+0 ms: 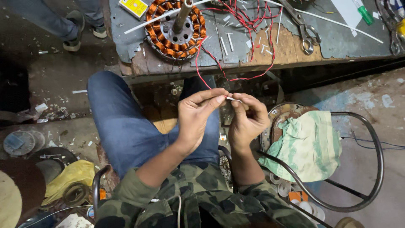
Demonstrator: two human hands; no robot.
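My left hand (195,120) and my right hand (248,119) meet over my lap, fingertips pinched together on a thin white sleeve tube (231,99). A red wire (201,76) runs from the fingers up to the workbench, where it joins a tangle of red wires (249,25). A round motor stator (174,28) with copper-orange windings lies on the bench edge, a metal shaft standing in its middle.
The worn wooden workbench (295,50) carries scissors (304,30), cut white sleeve pieces (228,41), long white tubes and a yellow card (133,6). A metal-frame stool (371,169) with a green cloth (312,143) stands at right. Another person's feet (75,33) are at top left. Clutter litters the floor at left.
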